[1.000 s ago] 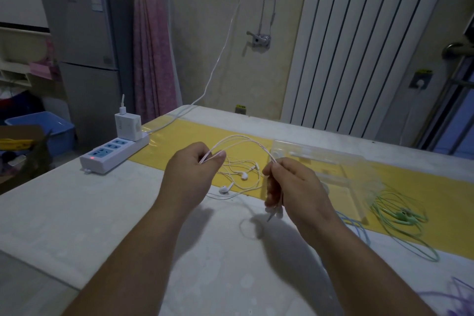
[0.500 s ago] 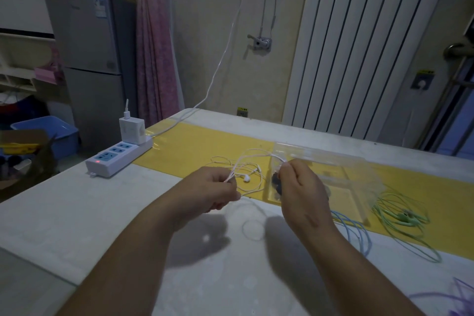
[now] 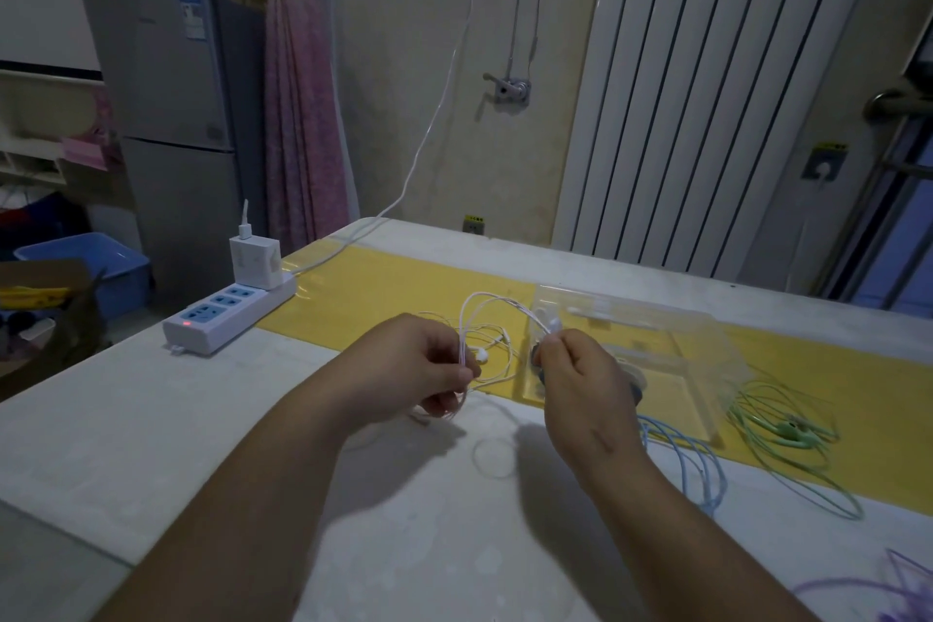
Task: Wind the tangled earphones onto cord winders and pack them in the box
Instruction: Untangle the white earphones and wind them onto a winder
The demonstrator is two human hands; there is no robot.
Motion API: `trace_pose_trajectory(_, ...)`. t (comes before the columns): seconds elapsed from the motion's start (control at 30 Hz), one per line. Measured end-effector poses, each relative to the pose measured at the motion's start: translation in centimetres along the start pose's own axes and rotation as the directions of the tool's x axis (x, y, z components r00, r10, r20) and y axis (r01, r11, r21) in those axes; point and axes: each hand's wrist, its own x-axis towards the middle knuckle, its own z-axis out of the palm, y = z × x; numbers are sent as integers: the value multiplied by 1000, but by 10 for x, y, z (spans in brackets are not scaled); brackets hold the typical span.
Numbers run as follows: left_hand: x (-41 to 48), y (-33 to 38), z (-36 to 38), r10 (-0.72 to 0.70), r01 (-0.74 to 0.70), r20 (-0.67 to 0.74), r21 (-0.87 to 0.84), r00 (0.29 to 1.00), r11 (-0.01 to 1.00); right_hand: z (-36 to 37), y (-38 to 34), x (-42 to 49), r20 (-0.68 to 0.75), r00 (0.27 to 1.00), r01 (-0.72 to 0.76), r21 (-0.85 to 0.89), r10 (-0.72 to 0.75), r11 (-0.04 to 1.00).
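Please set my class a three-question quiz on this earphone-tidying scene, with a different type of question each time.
1. True or false: the green earphones lie on the table outside the clear box.
2. Which earphones do the left hand and right hand hold? A. blue B. white C. purple
3. Fill in: the white charger is plugged into the ___.

Key: 1 true; 2 B, the white earphones; 3 power strip.
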Motion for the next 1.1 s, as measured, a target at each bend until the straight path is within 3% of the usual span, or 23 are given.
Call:
trace_pose_trajectory(0.13,4,7,2,-20,16,-9,-313,1000,950,2,2,-1,74,995,-66,44,63,997)
trace_pose_trajectory(0.3,5,5,10,4,-63,-154,-378,988,923,5,-2,-4,266,942,-267,215,207,939)
trace_pose_trajectory(0.47,4,0,16,24,-142,-292,-391,956,909,2,-11,-9,456,868,-385,366,198,847)
trace_pose_trajectory(0.57,4,0,15,34,-164,-328,-378,944,911,5,-8,-9,454,875,-334,316,168,888)
trace_pose_trajectory(0.77,9,-7,12,-43,-169,-467,-401,883,900,0,-10,-7,527,828,-384,289,189,877)
trace_pose_trajectory(0.87,11,-8,16,-79,-143,-470,-419,879,896,-1,-8,-4,536,823,-357,228,189,906)
trace_pose_trajectory(1.1,9,-2,15,-64,-238,-498,-519,865,821,-5,-8,-4,585,787,-348,157,197,924)
